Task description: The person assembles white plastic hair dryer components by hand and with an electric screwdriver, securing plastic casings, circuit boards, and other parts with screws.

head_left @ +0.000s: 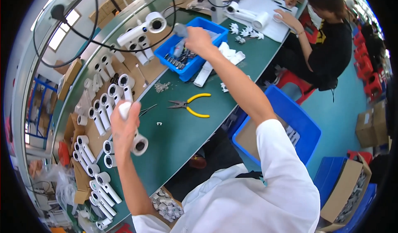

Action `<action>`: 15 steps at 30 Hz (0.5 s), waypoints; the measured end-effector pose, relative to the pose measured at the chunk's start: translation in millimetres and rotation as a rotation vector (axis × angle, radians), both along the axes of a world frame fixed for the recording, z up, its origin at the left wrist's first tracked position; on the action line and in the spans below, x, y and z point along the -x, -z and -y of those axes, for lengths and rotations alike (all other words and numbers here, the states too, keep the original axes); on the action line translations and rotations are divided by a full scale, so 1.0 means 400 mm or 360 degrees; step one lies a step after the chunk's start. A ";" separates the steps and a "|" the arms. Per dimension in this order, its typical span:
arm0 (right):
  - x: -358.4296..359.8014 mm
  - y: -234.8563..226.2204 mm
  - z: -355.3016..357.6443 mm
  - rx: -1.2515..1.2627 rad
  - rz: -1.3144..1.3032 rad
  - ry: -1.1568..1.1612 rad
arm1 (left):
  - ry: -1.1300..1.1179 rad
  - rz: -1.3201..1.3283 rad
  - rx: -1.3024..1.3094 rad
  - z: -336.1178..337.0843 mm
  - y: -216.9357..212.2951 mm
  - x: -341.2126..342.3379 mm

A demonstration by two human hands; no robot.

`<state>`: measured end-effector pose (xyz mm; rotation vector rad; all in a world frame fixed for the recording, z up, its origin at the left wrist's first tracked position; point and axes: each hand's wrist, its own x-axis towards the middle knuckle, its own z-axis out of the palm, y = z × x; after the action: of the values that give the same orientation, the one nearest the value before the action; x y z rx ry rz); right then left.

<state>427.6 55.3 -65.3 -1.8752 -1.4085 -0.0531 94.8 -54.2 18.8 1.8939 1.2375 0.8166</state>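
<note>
My left hand [126, 127] is wrapped round a white hair dryer body [140, 145], its round head with a dark opening pointing down toward the green bench. Over the blue bin [187, 74], my right hand [200, 41] has its fingers drawn together at a blurred greyish, see-through piece [180, 30] that I cannot make out. Small metal parts [178, 62] and plastic bags lie in that bin. Between my hands are yellow-handled pliers [190, 105], open on the bench, tweezers [148, 109] and a tiny white clip [159, 124].
Rows of white hair dryer bodies [99, 112] line the bench's left side. White shell halves [203, 73] lie beside the bin. A large blue crate [296, 121] stands on the floor at right. A co-worker [331, 38] sits at the far right. Black cables [97, 38] hang overhead.
</note>
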 end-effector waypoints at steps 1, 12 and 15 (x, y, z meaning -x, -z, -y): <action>0.006 -0.002 0.005 0.0083 0.0106 -0.0031 | 0.0026 -0.0013 -0.0001 0.026 -0.003 0.005; 0.111 0.002 0.144 -0.0612 0.0127 0.0180 | 0.0006 0.0027 -0.0516 0.305 -0.022 0.117; 0.266 0.004 0.359 -0.0887 -0.0564 -0.0375 | -0.0093 -0.0047 -0.0733 0.381 -0.021 0.149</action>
<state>321.3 -88.5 -66.8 -1.1887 -1.2021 0.0039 35.1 -206.5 27.4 2.2428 1.1997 1.1882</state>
